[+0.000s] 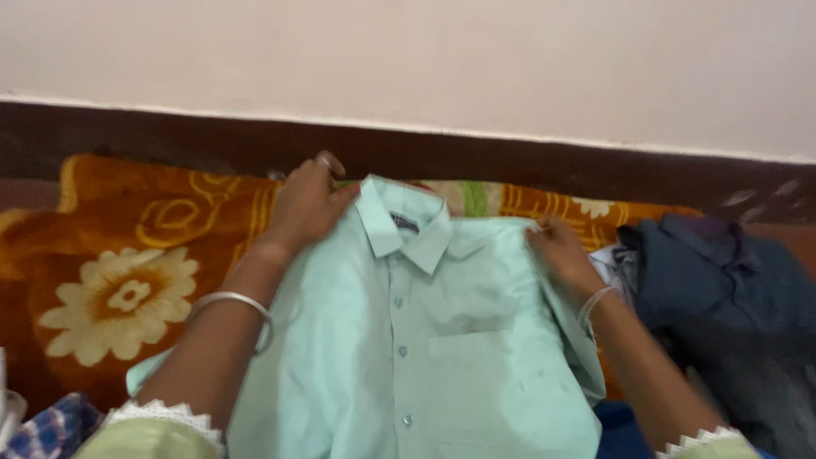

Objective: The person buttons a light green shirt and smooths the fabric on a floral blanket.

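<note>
A pale mint-green shirt [425, 340] lies front up, buttoned, spread across the middle of an orange blanket with cream flowers [127, 255], its collar [404, 225] pointing toward twelve o'clock, near the dark band at the foot of the wall [510, 161].

The person's left hand [308, 208] lies at about eleven o'clock from the shirt's centre, palm down on the shoulder just beside the collar, fingers stretched and mostly flat, the fingertips touching the collar's edge. I cannot tell whether any cloth is pinched beneath it. A silver bangle [234, 310] circles that wrist.

The right hand [561, 251] is at about two o'clock, on the opposite shoulder seam. Its fingers are curled in and seem to nip the fabric at the shoulder's edge, though motion blur hides the grip itself. A thin bangle [595, 304] sits on this wrist too.

At three o'clock, just beside the shirt's sleeve, a heap of dark blue clothes [722, 289] rests on the blanket. At seven o'clock, in the lower corner, a blue-and-white checked cloth [47, 429] peeks in. Both cuffs of the person's pale green sleeves [153, 429] carry white lace trim.
</note>
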